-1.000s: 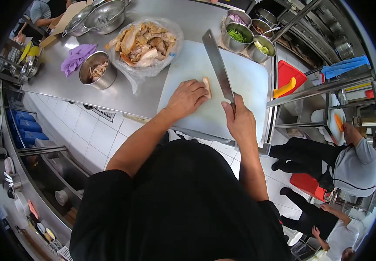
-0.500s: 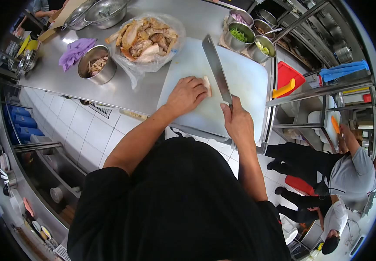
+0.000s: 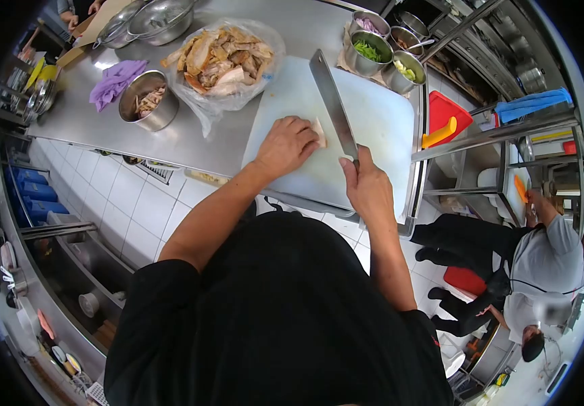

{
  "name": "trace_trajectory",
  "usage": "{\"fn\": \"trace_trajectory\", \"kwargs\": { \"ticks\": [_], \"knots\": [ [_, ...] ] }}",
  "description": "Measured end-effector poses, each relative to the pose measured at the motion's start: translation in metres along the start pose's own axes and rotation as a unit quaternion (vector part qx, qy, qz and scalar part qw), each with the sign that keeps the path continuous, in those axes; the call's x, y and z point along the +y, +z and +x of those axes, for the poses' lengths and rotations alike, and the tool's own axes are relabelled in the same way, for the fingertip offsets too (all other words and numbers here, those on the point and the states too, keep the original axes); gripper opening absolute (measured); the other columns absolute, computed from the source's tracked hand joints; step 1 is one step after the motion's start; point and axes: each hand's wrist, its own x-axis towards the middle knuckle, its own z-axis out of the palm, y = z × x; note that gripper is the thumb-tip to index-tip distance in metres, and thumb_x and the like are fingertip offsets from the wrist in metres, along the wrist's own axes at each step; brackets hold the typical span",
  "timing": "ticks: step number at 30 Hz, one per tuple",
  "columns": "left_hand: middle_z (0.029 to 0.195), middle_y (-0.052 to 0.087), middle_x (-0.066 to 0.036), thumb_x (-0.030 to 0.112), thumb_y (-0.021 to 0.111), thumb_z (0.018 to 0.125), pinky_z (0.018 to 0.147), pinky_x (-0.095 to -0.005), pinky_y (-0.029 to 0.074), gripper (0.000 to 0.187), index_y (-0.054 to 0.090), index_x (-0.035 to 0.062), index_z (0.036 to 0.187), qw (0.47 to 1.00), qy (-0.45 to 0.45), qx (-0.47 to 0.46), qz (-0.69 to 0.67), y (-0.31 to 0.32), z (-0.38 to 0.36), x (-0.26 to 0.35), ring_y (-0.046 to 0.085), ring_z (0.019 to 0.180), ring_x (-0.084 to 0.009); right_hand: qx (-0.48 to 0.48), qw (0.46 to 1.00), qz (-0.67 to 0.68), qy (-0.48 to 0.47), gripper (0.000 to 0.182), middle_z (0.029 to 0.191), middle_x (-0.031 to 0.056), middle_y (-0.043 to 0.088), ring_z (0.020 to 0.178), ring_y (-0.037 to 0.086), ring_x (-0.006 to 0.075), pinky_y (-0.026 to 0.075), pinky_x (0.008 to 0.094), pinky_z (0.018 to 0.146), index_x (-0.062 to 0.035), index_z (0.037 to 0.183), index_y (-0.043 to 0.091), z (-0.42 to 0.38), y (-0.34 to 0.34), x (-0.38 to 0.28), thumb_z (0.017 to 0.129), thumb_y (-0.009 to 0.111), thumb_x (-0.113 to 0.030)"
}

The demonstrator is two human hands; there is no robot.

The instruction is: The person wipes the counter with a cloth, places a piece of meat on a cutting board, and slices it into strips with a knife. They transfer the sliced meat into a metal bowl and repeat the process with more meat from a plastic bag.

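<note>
My left hand (image 3: 288, 145) rests on the white cutting board (image 3: 380, 115), its bent fingers pressed on a small pale piece of meat (image 3: 319, 133). Part of that piece is hidden under the fingers. In my right hand (image 3: 367, 179) is the handle of a large cleaver (image 3: 333, 98), whose blade points up and away over the board, a short gap to the right of the meat. Left of the board, a clear plastic bag (image 3: 205, 111) lies open around a heap of cooked meat pieces (image 3: 224, 57). Beside it, a steel pot (image 3: 158, 116) holds cut meat strips.
Steel containers with greens (image 3: 367, 50), pale yellow pieces (image 3: 408, 70) and purple slices (image 3: 369, 24) stand behind the board. A purple cloth (image 3: 115, 82) and steel bowls (image 3: 161, 20) lie at the left. Two people (image 3: 549, 254) are on the right; another person's hands show at upper left.
My two hands and the cleaver hold nearly the same positions. The whole view has shifted slightly. At the right, the people have moved a little.
</note>
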Motion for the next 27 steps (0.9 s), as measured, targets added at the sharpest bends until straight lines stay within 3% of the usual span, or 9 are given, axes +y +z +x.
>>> {"fn": "trace_trajectory", "kwargs": {
  "ticks": [5, 14, 20, 27],
  "knots": [
    [0.109, 0.064, -0.004, 0.021, 0.075, 0.085, 0.093, -0.0433, 0.046, 0.013, 0.072, 0.0130, 0.094, 1.000, 0.000, -0.011, -0.002, -0.001, -0.001, 0.001, 0.058, 0.109, -0.0280, -0.048, 0.998, -0.048, 0.010, 0.031, 0.078, 0.0256, 0.069, 0.077, 0.067, 0.0489, 0.052, 0.0584, 0.070, -0.0019, 0.114, 0.050, -0.002, 0.030, 0.022, 0.102, 0.056, -0.030],
    [0.108, 0.064, -0.004, 0.016, 0.073, 0.083, 0.093, -0.0429, 0.046, 0.011, 0.073, 0.0129, 0.094, 1.000, 0.004, 0.004, -0.004, -0.001, -0.001, 0.000, 0.058, 0.108, -0.0273, 0.016, 1.000, 0.026, 0.000, 0.033, 0.077, 0.0273, 0.066, 0.076, 0.065, 0.0516, 0.049, 0.0575, 0.067, -0.0008, 0.118, 0.050, -0.005, 0.002, 0.000, 0.102, 0.059, -0.028],
    [0.108, 0.064, -0.005, 0.015, 0.073, 0.082, 0.095, -0.0429, 0.046, 0.012, 0.072, 0.0131, 0.094, 1.000, 0.005, -0.011, -0.001, -0.002, -0.002, 0.001, 0.058, 0.108, -0.0276, -0.044, 0.998, -0.035, 0.007, 0.031, 0.078, 0.0239, 0.069, 0.076, 0.067, 0.0479, 0.052, 0.0561, 0.068, -0.0005, 0.117, 0.050, -0.005, 0.032, 0.022, 0.102, 0.056, -0.027],
    [0.108, 0.064, -0.006, 0.015, 0.074, 0.082, 0.095, -0.0433, 0.046, 0.013, 0.070, 0.0140, 0.095, 1.000, -0.005, 0.000, 0.005, -0.001, -0.001, -0.001, 0.058, 0.109, -0.0279, 0.004, 1.000, -0.002, -0.006, 0.031, 0.077, 0.0245, 0.069, 0.075, 0.067, 0.0482, 0.053, 0.0566, 0.069, -0.0001, 0.117, 0.050, -0.009, 0.006, 0.000, 0.102, 0.057, -0.026]
  ]
}}
